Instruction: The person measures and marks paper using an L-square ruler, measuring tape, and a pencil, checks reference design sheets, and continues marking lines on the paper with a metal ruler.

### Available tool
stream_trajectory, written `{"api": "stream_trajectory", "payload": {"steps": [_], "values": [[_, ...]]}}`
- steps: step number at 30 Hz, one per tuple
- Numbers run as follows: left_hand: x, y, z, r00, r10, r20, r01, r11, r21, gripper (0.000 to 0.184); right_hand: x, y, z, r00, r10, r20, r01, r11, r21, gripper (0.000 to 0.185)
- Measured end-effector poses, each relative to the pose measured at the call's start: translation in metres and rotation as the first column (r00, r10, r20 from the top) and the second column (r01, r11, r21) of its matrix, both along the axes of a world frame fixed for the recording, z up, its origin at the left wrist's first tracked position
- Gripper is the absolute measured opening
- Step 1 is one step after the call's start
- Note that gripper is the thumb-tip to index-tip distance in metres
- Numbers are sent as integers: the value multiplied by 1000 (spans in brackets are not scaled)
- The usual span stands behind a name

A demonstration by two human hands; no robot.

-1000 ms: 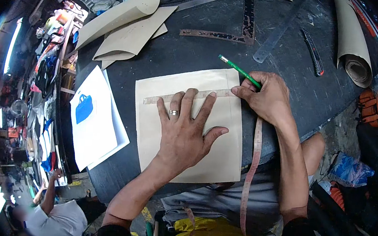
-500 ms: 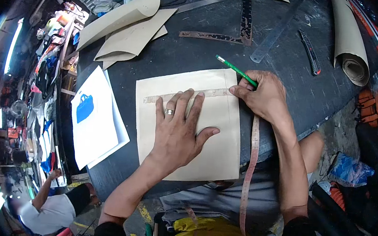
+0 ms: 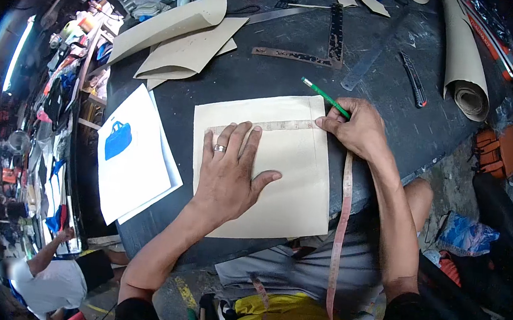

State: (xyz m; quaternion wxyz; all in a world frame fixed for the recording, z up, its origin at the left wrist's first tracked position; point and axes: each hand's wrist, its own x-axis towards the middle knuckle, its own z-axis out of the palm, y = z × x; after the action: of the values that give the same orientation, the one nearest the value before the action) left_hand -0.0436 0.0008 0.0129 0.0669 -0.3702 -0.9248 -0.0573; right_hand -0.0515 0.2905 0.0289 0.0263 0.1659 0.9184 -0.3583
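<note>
A tan sheet of stiff paper [image 3: 283, 206] lies on the dark table in front of me, with a faint line near its right edge. Across its upper part runs a tape measure [image 3: 281, 125], whose free length hangs over the table's front edge. My left hand [image 3: 227, 176] rests flat on the sheet, fingers spread and fingertips pressing on the tape's left part; a ring is on one finger. At the sheet's right edge, my right hand [image 3: 358, 130] pinches the tape between thumb and fingers. The same hand holds a green pencil [image 3: 320, 93], pointing up and left.
White sheets [image 3: 135, 167] with a blue bag picture lie left. Behind are tan paper pieces [image 3: 187, 48], a metal square [image 3: 337, 41], a steel ruler [image 3: 364, 68], a utility knife [image 3: 413, 79] and a paper roll [image 3: 464, 56]. Another person [image 3: 50, 285] is at lower left.
My left hand has slid left along the tape, uncovering more of its numbers. My right hand keeps its pinch at the sheet's right edge. The whole view has shifted slightly.
</note>
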Motion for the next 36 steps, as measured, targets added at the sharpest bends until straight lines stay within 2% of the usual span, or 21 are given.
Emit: {"api": "stream_trajectory", "payload": {"steps": [6, 9, 10, 12, 13, 15, 16, 18, 19, 24, 27, 28, 31, 36], "values": [[0, 0, -8, 999, 28, -25, -27, 998, 49, 85, 1, 2, -4, 1000, -3, -15, 3, 1000, 13, 31], [2, 0, -13, 999, 38, -8, -37, 995, 89, 85, -7, 8, -10, 996, 76, -50, -75, 997, 27, 32], [3, -2, -15, 996, 87, -14, -85, 993, 87, 85, -9, 10, -14, 993, 98, -67, -95, 995, 39, 32], [2, -2, -18, 999, 33, 9, -33, 994, 107, 86, -7, 7, -8, 976, 137, -169, -104, 976, 189, 31], [2, -3, -18, 998, 66, 3, -66, 992, 111, 86, -6, 1, -2, 970, 170, -173, -136, 971, 194, 31], [3, -3, -18, 998, 50, 42, -55, 991, 125, 86, -5, -10, 18, 921, 185, -343, -66, 941, 331, 34], [3, -3, -18, 997, 35, 62, -43, 990, 133, 85, -10, -18, 28, 916, 207, -344, -85, 937, 338, 34], [3, -3, -15, 996, 48, 70, -58, 989, 137, 85, -15, -40, 48, 816, 28, -577, -26, 1000, 12, 42], [3, -3, -14, 996, 40, 78, -50, 990, 133, 85, -16, -49, 53, 750, -94, -655, -17, 987, -161, 46], [3, -3, -14, 997, 29, 73, -40, 988, 150, 84, -34, -87, 67, 782, 61, -620, -133, 989, -70, 56], [3, -3, -15, 998, 29, 61, -39, 984, 174, 85, -41, -112, 56, 888, 132, -441, -238, 952, -193, 52], [4, -4, -15, 998, 29, 59, -39, 982, 182, 86, -43, -113, 51, 889, 142, -436, -244, 951, -189, 52], [4, -4, -14, 997, 32, 76, -43, 987, 152, 86, -50, -108, 37, 920, 325, -219, -342, 938, -45, 45], [3, -4, -12, 996, 16, 91, -25, 994, 102, 85, -49, -117, 28, 922, 312, -228, -351, 922, -160, 34]]}}
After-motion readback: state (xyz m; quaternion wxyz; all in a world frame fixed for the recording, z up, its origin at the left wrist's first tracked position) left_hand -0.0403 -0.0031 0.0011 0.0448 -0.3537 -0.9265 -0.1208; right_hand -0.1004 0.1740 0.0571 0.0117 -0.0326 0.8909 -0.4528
